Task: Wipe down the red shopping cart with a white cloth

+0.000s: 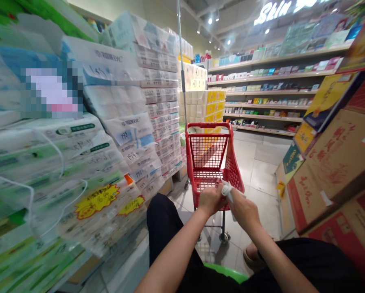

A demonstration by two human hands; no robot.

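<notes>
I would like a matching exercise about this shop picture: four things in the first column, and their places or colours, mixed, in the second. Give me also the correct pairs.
Column one
1. Shopping cart
2. Cardboard boxes
3. Price signs
4. Crumpled white piece

Column two
A. Yellow with jagged edges, on the left side
B. Held between the left hand and the right hand
C. Red, in front of the person
D. Stacked along the right side of the aisle

Right pairs: 1-C, 2-D, 3-A, 4-B
</notes>
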